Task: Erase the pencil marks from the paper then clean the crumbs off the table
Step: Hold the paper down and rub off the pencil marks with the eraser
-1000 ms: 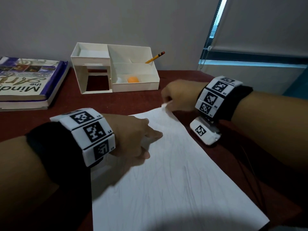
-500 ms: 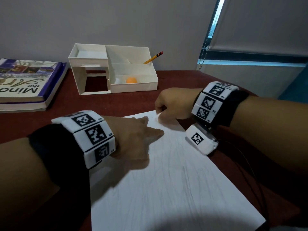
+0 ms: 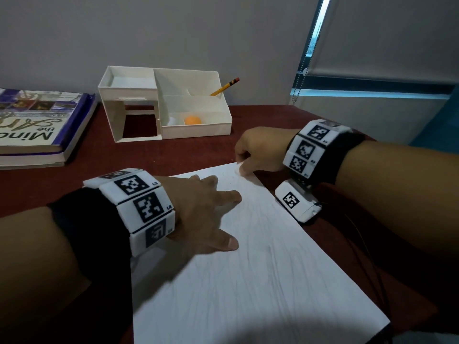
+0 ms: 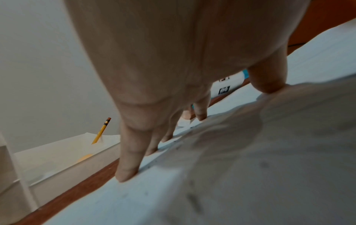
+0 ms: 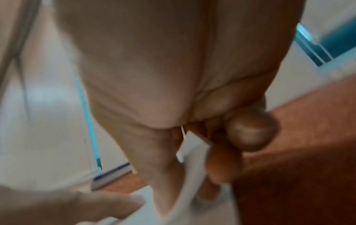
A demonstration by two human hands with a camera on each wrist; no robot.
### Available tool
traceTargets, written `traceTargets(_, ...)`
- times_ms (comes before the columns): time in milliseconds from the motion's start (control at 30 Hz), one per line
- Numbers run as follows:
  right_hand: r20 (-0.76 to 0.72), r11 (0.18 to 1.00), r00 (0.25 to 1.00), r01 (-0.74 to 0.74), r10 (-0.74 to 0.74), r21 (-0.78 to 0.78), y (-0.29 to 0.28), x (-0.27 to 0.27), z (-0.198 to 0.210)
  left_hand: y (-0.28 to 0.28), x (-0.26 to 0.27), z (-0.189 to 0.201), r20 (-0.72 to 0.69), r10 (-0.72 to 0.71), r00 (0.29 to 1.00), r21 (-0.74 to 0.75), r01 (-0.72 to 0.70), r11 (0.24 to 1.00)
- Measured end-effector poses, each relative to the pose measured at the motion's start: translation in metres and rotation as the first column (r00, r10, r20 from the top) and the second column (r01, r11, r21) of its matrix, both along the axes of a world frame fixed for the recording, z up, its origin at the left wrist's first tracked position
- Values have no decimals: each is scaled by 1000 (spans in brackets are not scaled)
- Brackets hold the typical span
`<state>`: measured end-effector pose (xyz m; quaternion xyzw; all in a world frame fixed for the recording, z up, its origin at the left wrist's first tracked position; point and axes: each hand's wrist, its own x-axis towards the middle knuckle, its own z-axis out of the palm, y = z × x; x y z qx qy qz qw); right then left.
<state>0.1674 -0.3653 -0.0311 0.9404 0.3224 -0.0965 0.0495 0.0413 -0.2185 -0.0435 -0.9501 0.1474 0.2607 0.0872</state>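
A white paper (image 3: 248,269) with faint pencil strokes lies on the dark red table (image 3: 173,155). My left hand (image 3: 218,217) presses flat on its upper left part, fingers spread; in the left wrist view the fingertips (image 4: 127,172) rest on the paper (image 4: 250,167). Small dark crumbs (image 3: 232,180) dot the sheet near its far edge. My right hand (image 3: 242,165) pinches the paper's far right corner. In the right wrist view, thumb and fingers of the right hand (image 5: 192,137) hold the curled-up corner (image 5: 190,153). No eraser shows.
A white desk organizer (image 3: 193,130) stands at the back, holding a yellow pencil (image 3: 224,86) and an orange ball (image 3: 192,120). Stacked books (image 3: 37,125) lie at the back left. A blind's bead chain (image 3: 300,80) hangs at the right.
My right hand has brought the pinched corner down from its raised position, and the sheet lies flatter. The left hand stays pressed on the paper.
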Motion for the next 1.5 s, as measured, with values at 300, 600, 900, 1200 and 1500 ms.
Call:
traceTargets(300, 42, 1000, 999, 28, -28, 14, 1, 8, 15, 3, 5, 9, 29, 14, 999, -102, -11, 995)
traceTargets(600, 57, 1000, 998, 26, -27, 14, 2, 6, -1, -8, 35, 0, 190, -10, 982, -19, 14, 1000)
traceTargets(900, -56, 998, 997, -40, 43, 57, -1, -1, 2, -14, 31, -3, 149, 17, 989, 50, -24, 998)
traceTargets(1200, -37, 997, 997, -66, 65, -27, 0, -5, 2, -11, 33, -3, 139, -23, 990, 66, 14, 998)
traceTargets(1500, -130, 999, 992, -3, -4, -54, -16, 2, 9, -9, 35, -4, 142, -18, 990, 20, 15, 1000)
